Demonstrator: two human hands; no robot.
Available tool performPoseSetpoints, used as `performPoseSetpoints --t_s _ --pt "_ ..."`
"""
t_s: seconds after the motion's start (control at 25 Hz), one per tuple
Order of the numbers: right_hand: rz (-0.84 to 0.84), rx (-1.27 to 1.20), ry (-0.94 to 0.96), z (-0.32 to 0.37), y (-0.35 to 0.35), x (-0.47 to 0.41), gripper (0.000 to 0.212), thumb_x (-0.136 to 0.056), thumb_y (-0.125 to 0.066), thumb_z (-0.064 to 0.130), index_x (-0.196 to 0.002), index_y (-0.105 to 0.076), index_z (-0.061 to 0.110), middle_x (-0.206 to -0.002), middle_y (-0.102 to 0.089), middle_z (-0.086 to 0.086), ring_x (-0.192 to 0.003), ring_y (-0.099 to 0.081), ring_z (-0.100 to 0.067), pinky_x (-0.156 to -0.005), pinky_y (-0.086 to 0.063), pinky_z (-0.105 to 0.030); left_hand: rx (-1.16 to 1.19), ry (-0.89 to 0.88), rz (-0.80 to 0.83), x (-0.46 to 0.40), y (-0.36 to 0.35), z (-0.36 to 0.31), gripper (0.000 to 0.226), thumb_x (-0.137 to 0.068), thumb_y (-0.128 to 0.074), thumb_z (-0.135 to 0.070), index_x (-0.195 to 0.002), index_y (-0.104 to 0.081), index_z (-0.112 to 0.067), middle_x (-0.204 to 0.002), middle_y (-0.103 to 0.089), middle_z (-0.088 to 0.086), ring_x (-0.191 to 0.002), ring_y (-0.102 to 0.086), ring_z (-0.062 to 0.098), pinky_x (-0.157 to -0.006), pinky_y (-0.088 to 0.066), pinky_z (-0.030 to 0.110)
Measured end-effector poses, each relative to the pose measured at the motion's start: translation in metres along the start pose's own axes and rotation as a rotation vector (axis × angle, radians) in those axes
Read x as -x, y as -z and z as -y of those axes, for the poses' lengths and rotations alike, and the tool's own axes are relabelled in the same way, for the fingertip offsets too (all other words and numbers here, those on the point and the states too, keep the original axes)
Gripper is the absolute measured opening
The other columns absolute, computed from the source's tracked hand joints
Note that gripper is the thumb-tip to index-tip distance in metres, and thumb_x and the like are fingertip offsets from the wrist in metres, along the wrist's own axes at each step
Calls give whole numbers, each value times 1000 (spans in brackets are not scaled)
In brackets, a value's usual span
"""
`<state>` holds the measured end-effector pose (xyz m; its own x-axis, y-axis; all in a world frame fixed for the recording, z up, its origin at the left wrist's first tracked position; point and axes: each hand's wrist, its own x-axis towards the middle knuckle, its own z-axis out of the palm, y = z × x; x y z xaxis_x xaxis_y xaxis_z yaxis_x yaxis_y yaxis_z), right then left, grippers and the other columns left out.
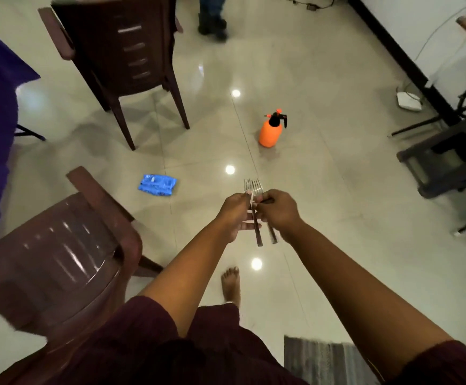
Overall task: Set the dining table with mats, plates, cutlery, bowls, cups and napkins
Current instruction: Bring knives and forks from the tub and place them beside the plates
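Hands, left (233, 215) and right (280, 211), outstretched, gripping forks (254, 187).

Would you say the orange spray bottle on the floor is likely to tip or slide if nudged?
The orange spray bottle looks wide-bodied, so it probably resists tipping. The glossy tiled floor suggests it may slide. How full it is cannot be seen, so its weight is uncertain.
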<state>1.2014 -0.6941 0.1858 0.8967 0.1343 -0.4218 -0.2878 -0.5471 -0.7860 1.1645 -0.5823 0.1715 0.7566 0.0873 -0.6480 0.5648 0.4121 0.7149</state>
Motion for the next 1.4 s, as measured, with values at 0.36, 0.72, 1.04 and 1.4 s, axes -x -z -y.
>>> performPoseSetpoints --t_s 0.36,0.72,1.04,1.4 --pt "342 -156 45 124 3 -162 33 -79 -75 -2 -92 -48 11 -72 -64 -11 -56 -63 -16 -49 -50 -23 100 -112 -120 -100 32 -134 15 -91 -65 -7 -103 -61 -15 -90 -70 4 -76 -71 26 -79 -57 47" --pt "716 94 45 221 -111 -286 22 -84 -70 6 -96 -53 15 -78 -64 -5 -61 -55 -14 -56 -38 -25 411 -142 -496 -175 126 -206 16 -93 -59 -2 -105 -56 -13 -90 -69 8 -60 -71 20 -57 -59 33" --pt "1011 289 207 354 -206 -380 8 -88 -67 18 -95 -63 19 -79 -60 1 -64 -42 -11 -55 -35 -21 485 -242 -709 -204 203 -309 21 -93 -64 -13 -114 -61 -13 -99 -74 6 -78 -74 21 -63 -57 26" --pt "1269 375 424 430 -381 -357 26 -88 -67 3 -70 -54 18 -67 -59 1 -43 -48 6 -43 -35 -7 661 -326 -955 -185 329 -323 13 -94 -62 -14 -106 -65 -19 -94 -76 -2 -81 -71 13 -81 -53 34"
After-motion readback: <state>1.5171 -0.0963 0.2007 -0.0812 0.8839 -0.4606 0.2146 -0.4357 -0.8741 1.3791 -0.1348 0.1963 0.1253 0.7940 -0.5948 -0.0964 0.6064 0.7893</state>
